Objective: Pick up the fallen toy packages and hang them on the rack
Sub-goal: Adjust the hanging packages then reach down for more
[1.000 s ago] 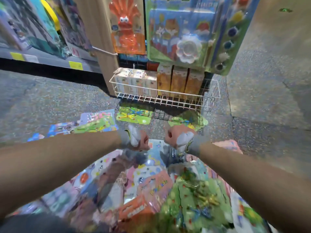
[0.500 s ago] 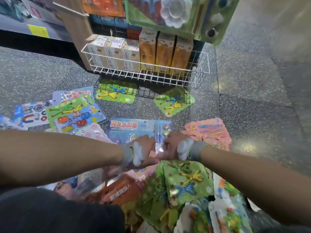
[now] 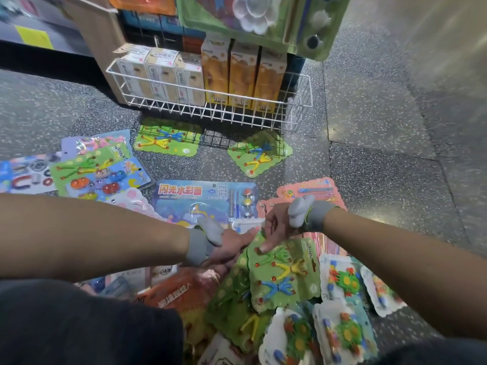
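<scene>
Many fallen toy packages lie on the speckled floor. In the near middle lies a green package (image 3: 286,277) with yellow, green and blue sticky figures, on top of more green ones. My right hand (image 3: 274,227) reaches down and pinches its top edge. My left hand (image 3: 232,248) grips its top left corner, fingers curled at the edge. The rack (image 3: 253,19) rises at the top, with a green paint-set package hanging on it.
A white wire basket (image 3: 210,111) of boxes sits at the rack's foot. Around my hands lie a blue watercolour package (image 3: 200,204), a pink package (image 3: 316,188), two green packages (image 3: 168,140) under the rack and white frog packages (image 3: 342,283). Bare floor at right.
My view has tilted down from the rack to the floor. Both hands dropped onto the pile and took hold of the green package's top edge.
</scene>
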